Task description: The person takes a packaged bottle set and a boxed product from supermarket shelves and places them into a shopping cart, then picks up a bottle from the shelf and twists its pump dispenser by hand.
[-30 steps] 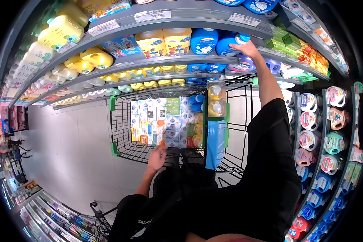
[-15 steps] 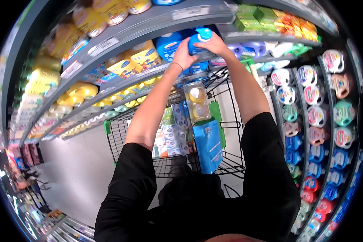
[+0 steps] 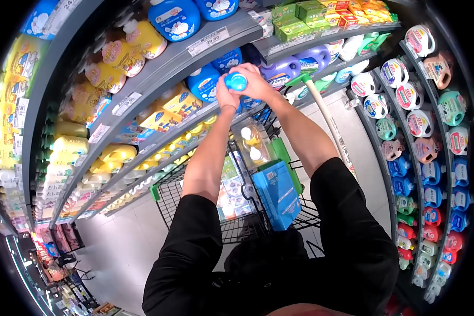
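Observation:
Both hands hold a blue bottle (image 3: 236,81) with a light blue cap, seen from above, in front of the shelf. My left hand (image 3: 227,96) wraps its left side, and my right hand (image 3: 252,80) grips its right and far side. Most of the bottle's body is hidden by my hands. Just left of it, similar blue bottles (image 3: 203,83) stand on the shelf. Below my hands is the shopping cart (image 3: 175,203), holding boxed goods (image 3: 236,192), a clear pack with yellow bottles (image 3: 253,141) and a blue package (image 3: 277,194).
Purple bottles (image 3: 284,69) stand on the shelf right of my hands. A pale pole with a green end (image 3: 326,118) slants beside the cart. Racks of detergent bottles (image 3: 418,124) line the right side. An upper shelf edge (image 3: 208,45) with price tags juts out above the hands.
My left hand has come up from the cart to join my right on the bottle. The bottle has moved away from the shelf row toward me, and the view has turned.

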Tool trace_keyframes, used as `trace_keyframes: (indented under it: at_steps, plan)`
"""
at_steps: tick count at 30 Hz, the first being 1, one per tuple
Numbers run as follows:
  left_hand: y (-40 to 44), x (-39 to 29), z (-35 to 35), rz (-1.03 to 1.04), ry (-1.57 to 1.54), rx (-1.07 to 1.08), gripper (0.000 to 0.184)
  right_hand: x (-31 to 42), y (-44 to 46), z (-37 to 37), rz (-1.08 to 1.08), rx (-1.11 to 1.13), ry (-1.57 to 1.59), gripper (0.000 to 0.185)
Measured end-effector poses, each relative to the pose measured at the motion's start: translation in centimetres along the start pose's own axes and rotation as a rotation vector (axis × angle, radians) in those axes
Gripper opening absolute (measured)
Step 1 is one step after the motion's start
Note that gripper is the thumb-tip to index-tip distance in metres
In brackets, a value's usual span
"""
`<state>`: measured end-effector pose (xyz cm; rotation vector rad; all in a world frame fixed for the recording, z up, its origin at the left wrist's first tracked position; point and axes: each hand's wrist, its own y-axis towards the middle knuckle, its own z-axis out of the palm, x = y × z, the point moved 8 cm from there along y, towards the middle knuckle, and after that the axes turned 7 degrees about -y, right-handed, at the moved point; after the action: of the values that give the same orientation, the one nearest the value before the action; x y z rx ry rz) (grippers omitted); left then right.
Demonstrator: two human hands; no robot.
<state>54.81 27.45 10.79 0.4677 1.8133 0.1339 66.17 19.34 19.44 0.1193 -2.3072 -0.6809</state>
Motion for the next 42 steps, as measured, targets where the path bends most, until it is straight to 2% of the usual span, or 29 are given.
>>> trace_keyframes:
  at_steps: [1, 3, 6, 9, 10, 13, 18, 19, 21, 22, 23, 25, 26, 27, 29, 31, 33, 34, 37, 39, 41, 42]
  plan:
    - [0.3, 1.0, 0.3, -0.052, -0.222, -0.026, 0.054, 0.5, 0.0, -0.4, -0.010, 0.002, 0.006, 0.061]
    - [-0.4, 1.0, 0.2, -0.004, -0.285, -0.075, 0.054, 1.2, 0.0, -1.0, -0.019, -0.002, 0.005, 0.062]
    - [-1.2, 1.4, -0.4, -0.098, -0.661, -0.113, 0.053, 3.1, -0.5, -1.9, -0.052, 0.001, 0.019, 0.062]
    - [-3.8, -6.6, -3.6, 0.115, -0.113, -0.065, 0.053, 6.7, -1.2, -3.7, -0.095, -0.016, -0.006, 0.062]
    - [-4.5, -9.1, -4.4, 0.151, -0.058, -0.039, 0.051, 7.9, -1.6, -4.2, -0.103, -0.032, -0.041, 0.061]
    - [-7.1, -13.8, -7.1, 0.267, -0.101, -0.006, 0.050, 12.7, -2.9, -6.5, -0.149, -0.011, -0.112, 0.058]
    - [-12.0, -18.2, -11.3, 0.257, -0.262, 0.053, 0.053, 22.3, -6.3, -10.1, -0.115, 0.045, -0.233, 0.054]
    - [-13.2, -18.9, -12.4, 0.301, -0.293, 0.032, 0.054, 24.1, -7.2, -10.4, -0.094, 0.063, -0.259, 0.054]
    - [-16.2, -21.6, -15.0, 0.525, -0.320, 0.010, 0.048, 29.2, -8.8, -10.5, -0.064, 0.135, -0.307, 0.054]
    - [-17.4, -21.7, -15.9, 0.496, -0.413, 0.024, 0.048, 31.6, -9.6, -10.3, -0.049, 0.161, -0.332, 0.054]
    - [-18.1, -20.0, -16.4, 0.346, -0.481, 0.113, 0.048, 35.1, -10.1, -10.4, -0.105, 0.189, -0.309, 0.054]
    - [-22.0, -18.3, -17.4, -0.060, -1.097, 0.142, 0.046, 39.6, -11.4, -9.3, -0.041, 0.215, -0.225, 0.047]
    - [-23.5, -20.1, -20.3, 0.249, -0.745, 0.127, 0.071, 40.9, -11.9, -8.0, -0.011, 0.260, -0.298, 0.049]
    - [-25.1, -19.2, -21.3, 0.209, -0.839, 0.099, 0.069, 41.7, -12.3, -6.4, 0.007, 0.334, -0.327, 0.049]
    - [-29.9, -17.0, -23.1, 0.091, -1.010, 0.046, 0.065, 42.8, -14.1, -3.0, 0.070, 0.498, -0.358, 0.048]
    - [-34.5, -12.7, -25.0, -0.366, -0.772, 0.063, 0.072, 43.9, -15.6, -1.0, 0.268, 0.430, -0.427, 0.056]
    - [-36.4, -12.5, -28.6, -0.340, -0.716, 0.024, 0.077, 43.2, -18.0, 2.8, 0.334, 0.530, -0.510, 0.063]
    - [-38.5, -10.6, -29.3, -0.423, -0.728, -0.025, 0.076, 43.2, -19.4, 4.3, 0.366, 0.583, -0.509, 0.063]
    - [-43.4, -6.7, -30.3, -0.839, -1.126, 0.071, 0.074, 43.8, -22.4, 6.6, 0.408, 0.659, -0.452, 0.062]
    - [-43.6, -7.4, -32.6, -0.724, -1.308, 0.025, 0.074, 44.3, -23.5, 6.3, 0.385, 0.633, -0.329, 0.061]
    - [-45.6, -3.3, -33.6, -0.746, -1.340, 0.118, 0.082, 42.2, -25.4, 5.2, 0.476, 0.559, -0.077, 0.040]
    - [-45.0, -4.5, -35.0, -0.760, -1.361, 0.118, 0.083, 41.3, -25.8, 4.0, 0.440, 0.461, -0.081, 0.036]
